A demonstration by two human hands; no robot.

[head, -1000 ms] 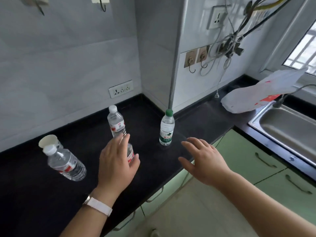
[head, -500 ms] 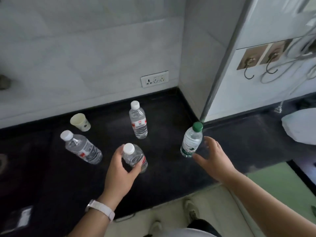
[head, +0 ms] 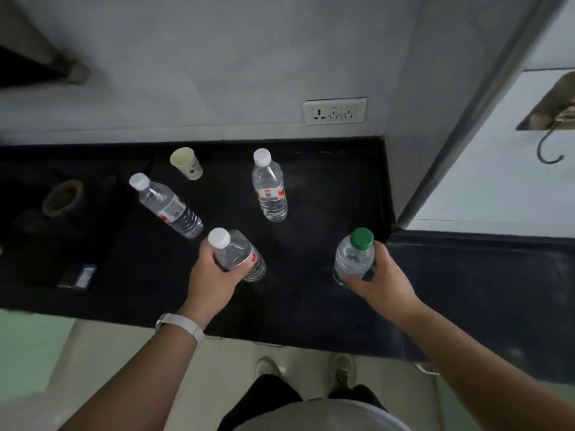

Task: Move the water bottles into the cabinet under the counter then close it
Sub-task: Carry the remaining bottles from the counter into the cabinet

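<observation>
Since half a second ago both of my hands have closed: then the right one was open beside the green-capped bottle and the left was only settling on its bottle, and the view has tipped further down so my shoes show below the counter edge.

Far out to the left of my left hand, a dark round object [head: 63, 197] sits on the black counter [head: 311, 306]; I cannot tell what it is. Nearer that hand, a small dark packet [head: 77, 276] lies flat. Beyond and to the left of the left hand stands a white-capped water bottle [head: 168, 205], with a paper cup [head: 186, 163] just behind it near the wall.

My left hand [head: 214, 278], with a white watch band [head: 182, 326] on the wrist, is wrapped around a white-capped bottle with a red label [head: 238, 255], fingers curled around its body below the cap. I cannot tell whether it has left the counter.

Between my hands and further back, another white-capped bottle with a red label [head: 269, 188] stands alone, well apart from both. A wall socket [head: 334, 111] is above it.

My right hand [head: 379, 275] grips the green-capped bottle [head: 354, 255] around its lower body.
</observation>
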